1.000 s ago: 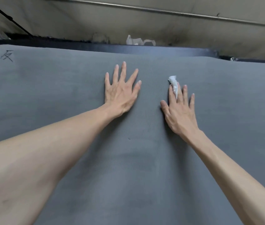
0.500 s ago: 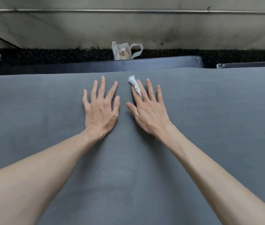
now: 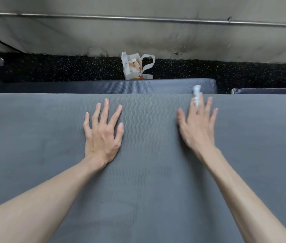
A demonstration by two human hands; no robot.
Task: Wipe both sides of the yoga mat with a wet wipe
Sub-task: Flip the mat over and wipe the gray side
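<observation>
The left hand (image 3: 102, 135) lies flat on the grey yoga mat (image 3: 147, 181), palm down, with all five fingers straight and spread wide; it holds nothing and only presses on the ribbed mat face. The right hand (image 3: 197, 127) also lies palm down on the mat, well apart from the left, its fingers straight and a little fanned. A crumpled white wet wipe (image 3: 196, 96) is caught between the index and middle fingers of this hand, its loose end sticking up past the fingertips and over the far edge of the mat. The right hand is slightly blurred, so how much of the wipe lies under the palm cannot be told. Both bare forearms run from the near corners of the view up to the hands.

The yoga mat fills the whole lower part of the view, spread flat from side to side, with its far edge running straight across just beyond the fingertips. It rests on a darker blue padded mat (image 3: 138, 86), whose far strip shows just behind that edge. A second dark pad (image 3: 268, 91) shows at the right, apart from the first. Beyond lies a black speckled floor (image 3: 51, 69), and on it, against the foot of a stained pale wall (image 3: 138, 35), stands a small white paper bag (image 3: 135, 67) with loop handles and red print. A metal rail (image 3: 138, 18) runs along the wall
</observation>
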